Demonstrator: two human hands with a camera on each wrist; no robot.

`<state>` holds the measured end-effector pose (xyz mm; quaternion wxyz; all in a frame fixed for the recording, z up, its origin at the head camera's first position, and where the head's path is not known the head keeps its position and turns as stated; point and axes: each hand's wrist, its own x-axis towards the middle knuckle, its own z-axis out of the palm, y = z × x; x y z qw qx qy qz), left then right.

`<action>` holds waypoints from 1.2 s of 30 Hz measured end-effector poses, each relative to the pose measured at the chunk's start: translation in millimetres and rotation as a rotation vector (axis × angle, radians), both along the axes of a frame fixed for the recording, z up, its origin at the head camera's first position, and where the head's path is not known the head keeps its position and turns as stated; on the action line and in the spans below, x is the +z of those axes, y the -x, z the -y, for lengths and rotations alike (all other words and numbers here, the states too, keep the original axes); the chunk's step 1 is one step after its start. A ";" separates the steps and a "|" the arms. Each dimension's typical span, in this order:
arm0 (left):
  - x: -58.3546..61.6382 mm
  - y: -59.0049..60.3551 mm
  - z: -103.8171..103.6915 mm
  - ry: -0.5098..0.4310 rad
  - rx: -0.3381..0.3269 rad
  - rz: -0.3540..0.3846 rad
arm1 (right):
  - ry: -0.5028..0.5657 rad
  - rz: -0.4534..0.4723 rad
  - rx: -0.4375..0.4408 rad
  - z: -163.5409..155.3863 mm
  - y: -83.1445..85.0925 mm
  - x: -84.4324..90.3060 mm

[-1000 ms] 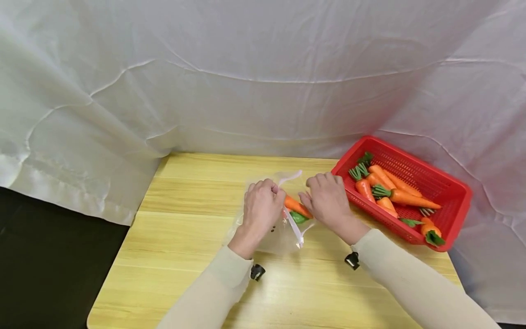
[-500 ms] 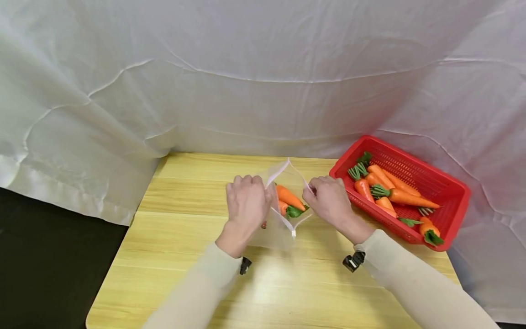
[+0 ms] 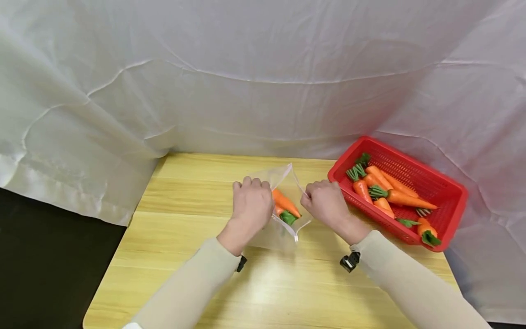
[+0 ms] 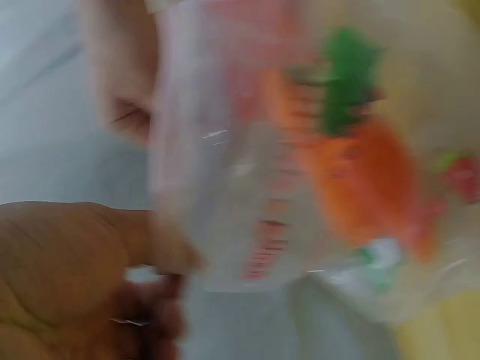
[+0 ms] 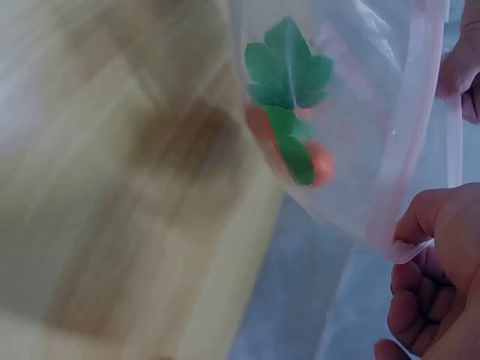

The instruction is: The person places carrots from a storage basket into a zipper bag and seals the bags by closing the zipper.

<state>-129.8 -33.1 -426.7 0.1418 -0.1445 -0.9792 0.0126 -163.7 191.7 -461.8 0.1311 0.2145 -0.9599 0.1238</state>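
In the head view a clear zip bag [image 3: 273,238] stands with its mouth spread over the table's middle. My left hand [image 3: 251,205] grips the left side of its opening, fingers curled over the edge. At the right side of the mouth, my right hand [image 3: 327,203] pinches the rim. Orange carrots [image 3: 286,202] with green leaves lie inside the bag. The left wrist view is blurred; my left hand [image 4: 82,270] pinches the bag's edge between thumb and fingers there. In the right wrist view my right hand [image 5: 450,262] pinches the pink zip strip [image 5: 405,142].
A red perforated basket [image 3: 448,214] with several carrots [image 3: 404,198] sits at the table's right side, close to my right hand. The wooden table [image 3: 185,246] ends at the left above a dark floor [image 3: 49,265]. A pale curtain [image 3: 255,82] hangs behind it.
The left hand shifts left, then slightly back right. The right hand now grips the rim, and the bag's mouth has widened, baring more of the carrots inside.
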 end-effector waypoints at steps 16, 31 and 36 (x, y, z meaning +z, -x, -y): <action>-67.9 -4.6 0.7 -0.143 -0.010 -0.044 | -0.091 0.044 -0.070 -24.1 5.0 -65.6; 44.0 -33.7 10.9 -0.470 0.070 0.146 | 0.387 -0.131 0.060 -7.4 -27.0 65.0; 52.8 -33.8 24.5 -0.409 0.116 0.276 | 0.341 -0.164 0.070 -0.3 -35.3 93.3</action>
